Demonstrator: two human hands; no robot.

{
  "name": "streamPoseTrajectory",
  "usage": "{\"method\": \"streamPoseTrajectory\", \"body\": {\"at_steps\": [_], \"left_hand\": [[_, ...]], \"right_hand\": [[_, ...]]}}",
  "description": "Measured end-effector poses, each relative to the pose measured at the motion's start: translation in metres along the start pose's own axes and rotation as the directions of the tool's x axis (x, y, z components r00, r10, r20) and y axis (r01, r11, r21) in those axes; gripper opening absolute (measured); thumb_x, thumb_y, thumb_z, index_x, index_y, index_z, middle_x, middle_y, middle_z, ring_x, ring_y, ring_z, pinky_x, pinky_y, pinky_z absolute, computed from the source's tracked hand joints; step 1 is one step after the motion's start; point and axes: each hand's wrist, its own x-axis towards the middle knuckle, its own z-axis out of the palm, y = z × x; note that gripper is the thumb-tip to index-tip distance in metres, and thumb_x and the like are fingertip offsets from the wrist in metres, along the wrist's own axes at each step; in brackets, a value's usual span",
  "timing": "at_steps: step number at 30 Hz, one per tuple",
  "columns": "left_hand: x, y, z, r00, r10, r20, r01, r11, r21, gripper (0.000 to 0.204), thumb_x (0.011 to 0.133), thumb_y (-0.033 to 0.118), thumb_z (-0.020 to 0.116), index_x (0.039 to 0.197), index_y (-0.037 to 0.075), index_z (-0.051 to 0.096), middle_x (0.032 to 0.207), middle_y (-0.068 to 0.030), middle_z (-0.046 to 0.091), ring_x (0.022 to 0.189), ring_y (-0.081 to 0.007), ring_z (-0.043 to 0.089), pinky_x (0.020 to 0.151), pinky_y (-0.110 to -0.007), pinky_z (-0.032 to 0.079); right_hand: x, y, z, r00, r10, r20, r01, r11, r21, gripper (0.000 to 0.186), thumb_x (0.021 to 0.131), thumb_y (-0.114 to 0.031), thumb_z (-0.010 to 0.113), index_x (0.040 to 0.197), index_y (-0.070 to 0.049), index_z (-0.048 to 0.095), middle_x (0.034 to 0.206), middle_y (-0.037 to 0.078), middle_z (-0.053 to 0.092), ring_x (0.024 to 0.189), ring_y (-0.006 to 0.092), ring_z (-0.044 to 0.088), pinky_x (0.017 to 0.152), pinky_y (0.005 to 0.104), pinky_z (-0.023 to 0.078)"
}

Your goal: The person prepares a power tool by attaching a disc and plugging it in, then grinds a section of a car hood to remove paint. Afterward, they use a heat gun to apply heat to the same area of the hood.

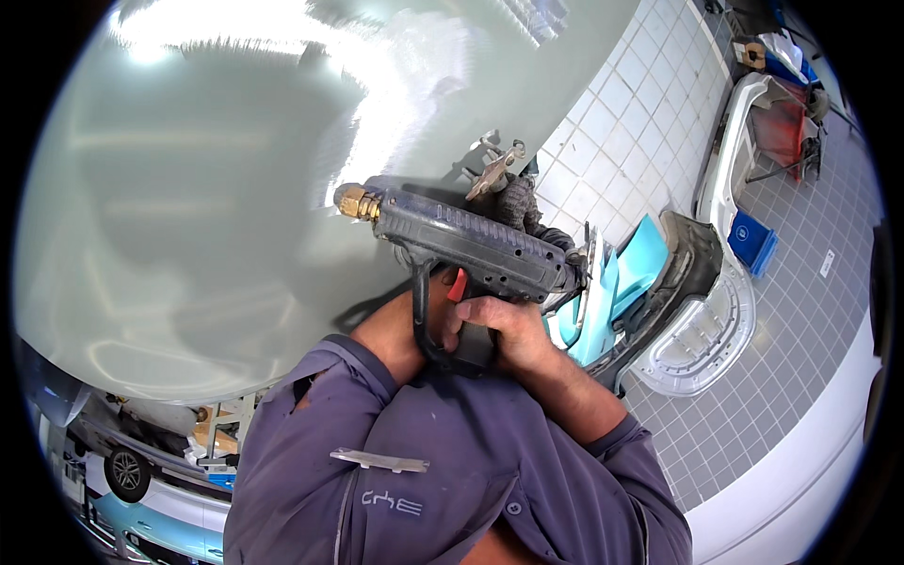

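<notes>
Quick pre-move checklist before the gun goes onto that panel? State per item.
1. Grip on the dark pistol-grip gun: ok. The right hand wraps the handle; the left hand steadies it from the other side.
2. Trigger: cannot tell. A red part shows by the fingers, but whether it is pressed is hidden.
3. Brass nozzle aim: ok. It points left across the pale glossy panel.
4. Nozzle-to-panel gap: cannot tell from this one view.
5. Panel surface: cannot tell. Glare and reflections mask its condition.
6. Surroundings: not ok. White and turquoise body parts lie on the tiled floor close behind the gun.
</notes>
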Motion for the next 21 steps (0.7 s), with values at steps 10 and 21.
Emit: {"method": "streamPoseTrajectory", "body": {"at_steps": [10, 21], "left_hand": [[-0.008, 0.000, -0.004, 0.999, 0.031, 0.019, -0.032, 0.996, 0.085, 0.041, 0.091, 0.026, 0.065, 0.120, -0.002, 0.058, 0.102, -0.0150, 0.067, 0.092, -0.0266, 0.065, 0.085, -0.039, 0.052], [-0.011, -0.003, -0.013, 0.994, 0.095, 0.048, -0.103, 0.973, 0.205, 0.048, 0.091, 0.028, 0.066, 0.126, -0.003, 0.057, 0.108, -0.0170, 0.069, 0.098, -0.0287, 0.067, 0.089, -0.040, 0.052]], "right_hand": [[-0.018, -0.004, 0.001, 0.996, 0.040, 0.078, -0.054, 0.982, 0.183, 0.028, 0.082, -0.009, 0.064, 0.106, 0.005, 0.061, 0.072, 0.015, 0.065, 0.060, 0.0259, 0.065, 0.058, 0.0365, 0.054], [-0.107, 0.048, -0.039, 1.000, 0.004, 0.009, -0.007, 0.961, 0.275, 0.043, 0.076, -0.012, 0.064, 0.116, 0.005, 0.060, 0.069, 0.015, 0.059, 0.053, 0.0298, 0.063, 0.055, 0.0402, 0.054]]}}
